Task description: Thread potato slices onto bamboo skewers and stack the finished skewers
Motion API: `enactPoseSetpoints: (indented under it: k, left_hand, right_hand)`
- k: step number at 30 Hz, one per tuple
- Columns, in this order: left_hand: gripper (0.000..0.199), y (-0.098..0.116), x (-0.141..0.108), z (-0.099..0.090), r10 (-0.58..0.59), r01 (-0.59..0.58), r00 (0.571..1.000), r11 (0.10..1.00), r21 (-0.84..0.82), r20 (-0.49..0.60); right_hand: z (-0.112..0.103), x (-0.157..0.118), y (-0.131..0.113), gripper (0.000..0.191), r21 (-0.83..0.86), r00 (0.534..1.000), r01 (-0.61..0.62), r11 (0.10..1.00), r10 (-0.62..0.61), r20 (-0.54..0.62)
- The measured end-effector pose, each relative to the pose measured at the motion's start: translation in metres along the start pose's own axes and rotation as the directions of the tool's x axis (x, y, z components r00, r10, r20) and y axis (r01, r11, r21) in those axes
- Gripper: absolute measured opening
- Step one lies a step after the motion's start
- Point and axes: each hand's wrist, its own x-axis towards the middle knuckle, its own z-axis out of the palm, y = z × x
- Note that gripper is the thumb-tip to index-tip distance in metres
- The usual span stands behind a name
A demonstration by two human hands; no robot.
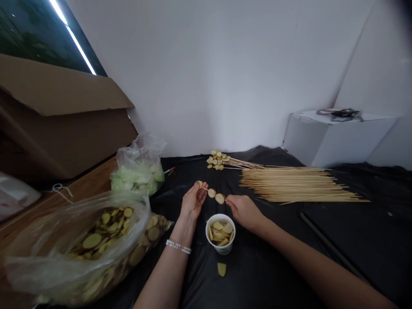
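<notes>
Skewer [207, 189]: thin, pale wood, carrying pale-yellow round slices with slightly darker rims; two sit near its middle, another at the left-hand end. It is held between both hands, above and behind the paper cup [220, 250].

Left hand [194, 199]: fingertips pinch the slice at the skewer's end. Right hand [245, 211]: thumb and forefinger pinch the other end of the skewer, just beside the nearest slice.

White cup, between and below the hands: filled with cut slices. Loose slice [222, 269] on the black sheet [257, 274], nearer the wearer than the cup. Left of the left hand: open clear bag [38, 262] of slices. Beyond the right hand: bare sticks [299, 184], laid roughly parallel, and a cluster of loaded skewers [218, 160].
</notes>
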Motion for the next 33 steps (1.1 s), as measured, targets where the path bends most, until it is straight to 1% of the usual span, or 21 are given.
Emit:
enactPoseSetpoints:
  k: [2,4,5,6,8,10,11,13,15,16,18,20,21,22,23,24,25,26,28,31,33]
  left_hand:
    - [0.007,-0.0002,-0.0001,0.0006,0.0,0.0,1.0,1.0,-0.001,0.003]
    - [0.007,-0.0004,0.0,0.0013,0.0,0.0,1.0,1.0,0.003,0.005]
    - [0.007,-0.0005,-0.0001,0.0017,0.001,-0.001,1.0,1.0,0.006,0.005]
    - [0.007,-0.0006,-0.0003,0.0021,0.003,-0.003,1.0,1.0,0.009,0.004]
    - [0.008,-0.0008,-0.001,0.0029,0.011,-0.011,1.0,1.0,0.011,-0.001]
    - [0.008,-0.0011,-0.0017,0.0034,0.022,-0.022,1.0,1.0,0.007,-0.003]
    - [0.008,-0.0012,-0.002,0.0035,0.028,-0.028,1.0,1.0,0.005,-0.005]
    - [0.007,-0.0018,-0.0023,0.0036,0.033,-0.033,0.999,0.999,0.003,-0.006]
    - [0.006,-0.0026,-0.002,0.0036,0.037,-0.037,0.999,0.999,0.005,-0.002]
    - [0.006,-0.003,-0.0017,0.0036,0.038,-0.038,0.999,0.999,0.006,-0.001]
    - [0.005,-0.0038,-0.001,0.0037,0.042,-0.042,0.999,0.999,0.009,0.001]
    - [0.006,-0.0046,-0.0001,0.0037,0.044,-0.044,0.999,0.999,0.013,0.0]
    - [0.006,-0.0049,0.0002,0.0037,0.044,-0.044,0.999,0.999,0.017,0.0]
    - [0.007,-0.0052,0.0005,0.0037,0.043,-0.043,0.999,0.999,0.02,0.0]
    - [0.007,-0.0054,0.0005,0.0038,0.043,-0.043,0.999,0.999,0.023,0.0]
    - [0.007,-0.0055,0.0004,0.0038,0.044,-0.043,0.999,0.999,0.024,-0.002]
    - [0.007,-0.0056,0.0001,0.004,0.045,-0.045,0.999,0.999,0.023,-0.005]
    - [0.008,-0.0056,-0.0005,0.0043,0.049,-0.048,0.999,0.999,0.02,-0.007]
    - [0.007,-0.0054,-0.0021,0.0052,0.055,-0.055,0.998,0.998,0.011,-0.006]
    - [0.005,-0.0051,-0.0046,0.007,0.055,-0.055,0.998,0.998,0.008,0.004]
    - [0.006,-0.0053,-0.0054,0.0077,0.055,-0.056,0.998,0.998,0.012,0.008]
  right_hand:
    - [0.0015,0.0022,-0.0001,0.023,0.199,0.995,-0.08,0.977,0.065,0.079]
    - [0.0033,0.0037,-0.0003,0.024,0.36,0.963,-0.22,0.907,0.143,0.229]
    - [0.0041,0.004,-0.0003,0.024,0.393,0.945,-0.275,0.877,0.17,0.281]
    - [0.0046,0.004,-0.0004,0.024,0.396,0.939,-0.294,0.87,0.186,0.29]
    - [0.0047,0.0028,-0.0005,0.022,0.314,0.974,-0.204,0.927,0.159,0.163]
    - [0.0038,0.0007,-0.0007,0.021,0.146,0.997,-0.072,0.987,0.07,0.015]
    - [0.0031,-0.0004,-0.0007,0.022,0.054,0.999,-0.03,0.998,0.031,-0.02]
    - [0.0021,-0.0021,-0.0009,0.024,-0.08,1.0,0.0,0.997,-0.002,-0.023]
    - [0.0018,-0.0023,-0.0008,0.023,-0.1,1.0,-0.006,0.995,0.005,-0.014]
    - [0.0018,-0.0019,-0.0008,0.022,-0.057,1.0,-0.015,0.998,0.014,-0.015]
    - [0.0025,-0.0001,-0.0009,0.021,0.119,0.998,-0.056,0.991,0.054,0.019]
    - [0.0036,0.0021,-0.0013,0.022,0.327,0.982,-0.17,0.93,0.13,0.14]
    - [0.0042,0.003,-0.0016,0.022,0.401,0.961,-0.245,0.883,0.166,0.222]
    - [0.0048,0.0036,-0.0018,0.022,0.445,0.939,-0.307,0.841,0.191,0.287]
    - [0.0051,0.0037,-0.002,0.022,0.458,0.928,-0.336,0.823,0.206,0.311]
    - [0.0054,0.0034,-0.0021,0.021,0.442,0.935,-0.323,0.837,0.211,0.284]
    - [0.0054,0.0027,-0.0021,0.02,0.397,0.955,-0.275,0.876,0.202,0.216]
    - [0.0053,0.0017,-0.0022,0.02,0.325,0.976,-0.21,0.922,0.177,0.129]
    - [0.0048,-0.0009,-0.0024,0.019,0.141,0.995,-0.099,0.985,0.101,-0.006]
    - [0.0039,-0.0038,-0.0029,0.018,-0.033,0.999,-0.038,0.999,0.036,-0.034]
    - [0.0036,-0.0041,-0.0033,0.017,-0.023,0.999,-0.039,0.999,0.038,-0.025]
